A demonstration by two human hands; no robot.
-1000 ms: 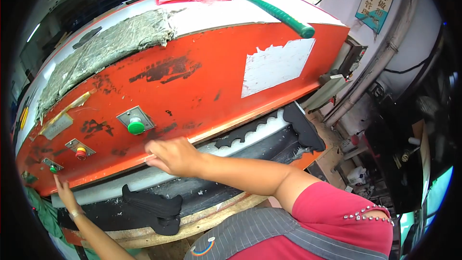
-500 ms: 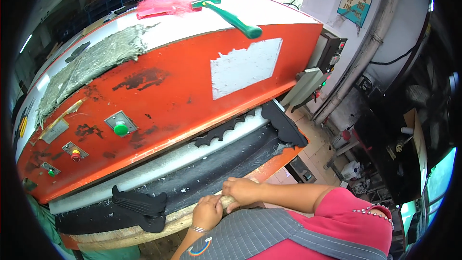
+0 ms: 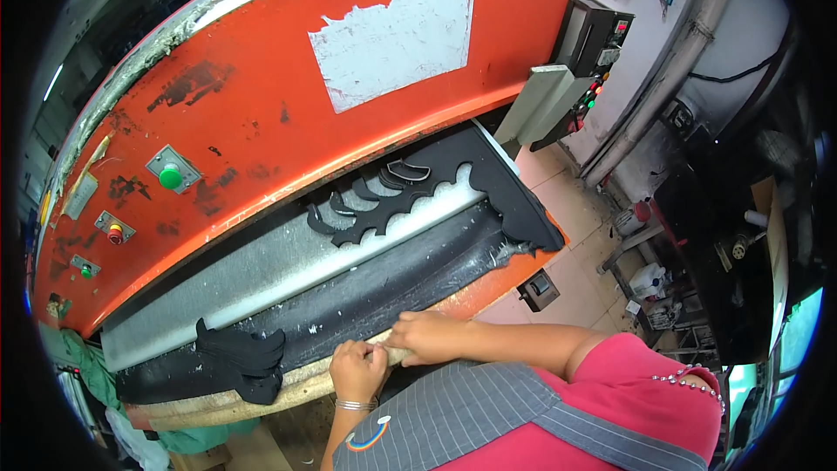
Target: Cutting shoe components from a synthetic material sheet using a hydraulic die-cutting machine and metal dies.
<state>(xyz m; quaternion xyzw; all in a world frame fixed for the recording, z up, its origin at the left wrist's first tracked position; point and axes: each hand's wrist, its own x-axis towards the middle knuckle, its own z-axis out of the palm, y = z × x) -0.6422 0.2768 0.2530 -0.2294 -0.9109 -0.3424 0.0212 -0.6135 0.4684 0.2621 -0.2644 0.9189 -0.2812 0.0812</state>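
Left hand [image 3: 357,372] and right hand [image 3: 423,337] are rested half-curled on wooden rail [image 3: 307,380], grip unclear, black pieces [image 3: 240,353] heaped across its left.

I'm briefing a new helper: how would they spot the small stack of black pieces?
Find the big orange machine, then the black ledge running along its near side. On that ledge, left of the left hand, lies the stack of black pieces, one pointed tip sticking out. Unlike the flat, scalloped black sheet at the right, it is a compact, layered pile.
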